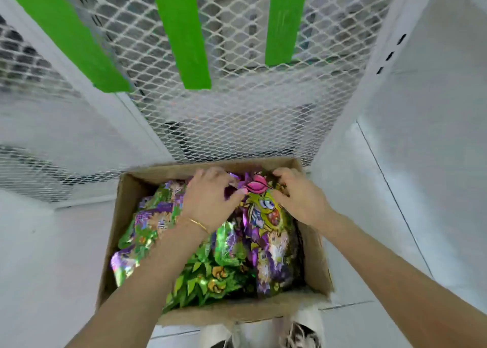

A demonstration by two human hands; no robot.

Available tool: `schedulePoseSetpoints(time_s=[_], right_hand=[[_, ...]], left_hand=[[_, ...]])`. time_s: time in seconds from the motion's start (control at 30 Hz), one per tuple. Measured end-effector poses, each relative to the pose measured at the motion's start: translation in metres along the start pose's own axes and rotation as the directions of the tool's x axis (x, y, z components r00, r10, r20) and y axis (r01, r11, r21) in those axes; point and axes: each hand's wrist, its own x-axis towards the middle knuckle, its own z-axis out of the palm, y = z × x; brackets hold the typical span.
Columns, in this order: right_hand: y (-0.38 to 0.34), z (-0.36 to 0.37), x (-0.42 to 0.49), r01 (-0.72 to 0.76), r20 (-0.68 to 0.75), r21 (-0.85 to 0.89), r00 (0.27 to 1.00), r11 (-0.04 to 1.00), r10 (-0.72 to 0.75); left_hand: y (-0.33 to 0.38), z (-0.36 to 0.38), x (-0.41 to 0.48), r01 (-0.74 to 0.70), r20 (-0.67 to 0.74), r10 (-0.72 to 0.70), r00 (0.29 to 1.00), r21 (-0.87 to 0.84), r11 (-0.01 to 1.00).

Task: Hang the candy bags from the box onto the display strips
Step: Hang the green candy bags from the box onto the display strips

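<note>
Beyond both of your hands, a white expanded-metal mesh panel (237, 105) is standing upright and filling the far side of the view, with plain white walls flanking it. Three flat green display strips (181, 31) are hanging down its face, well above and beyond your hands; the middle one is lining up roughly with your left hand. A white tiled floor (47, 268) is spreading out to either side of your forearms.

An open brown cardboard box (237, 314) is sitting on that floor directly beneath your hands, its far wall close to the foot of the mesh. A heap of glossy green-and-purple foil candy bags (205, 276) is filling the box, lying under your wrists and forearms.

One foil bag printed with a yellow-green cartoon figure and a pink flower (266, 221) is lying on top of the heap, between your two hands and inside the box.

Your left hand (210, 197) is reaching into the far half of the box, fingers curled, thumb and fingertips pinching the left side of that bag's top edge beside the pink flower. Your right hand (300, 200) is mirroring it, fingers curled over the right side of the same edge and gripping it. A thin gold bracelet (199, 224) is sitting on your left wrist.
</note>
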Motion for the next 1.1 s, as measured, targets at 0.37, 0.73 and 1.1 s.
schedulePoseSetpoints(time_s=[0.37,0.73,1.1], right_hand=[[0.002,-0.007,-0.010,-0.035,0.007,0.156,0.999,0.987,0.034],[-0.019,-0.066,-0.017,-0.032,0.000,0.234,0.999,0.972,0.033],[-0.036,-0.108,-0.048,0.053,-0.131,0.580,0.991,0.813,0.029]], left_hand=[[0.024,0.017,0.003,0.127,0.087,-0.148,0.985,0.206,0.970],[0.058,-0.066,-0.014,0.300,0.211,-0.217,0.953,-0.577,0.760],[0.043,-0.103,-0.055,0.069,-0.022,-0.128,0.992,-0.741,0.668]])
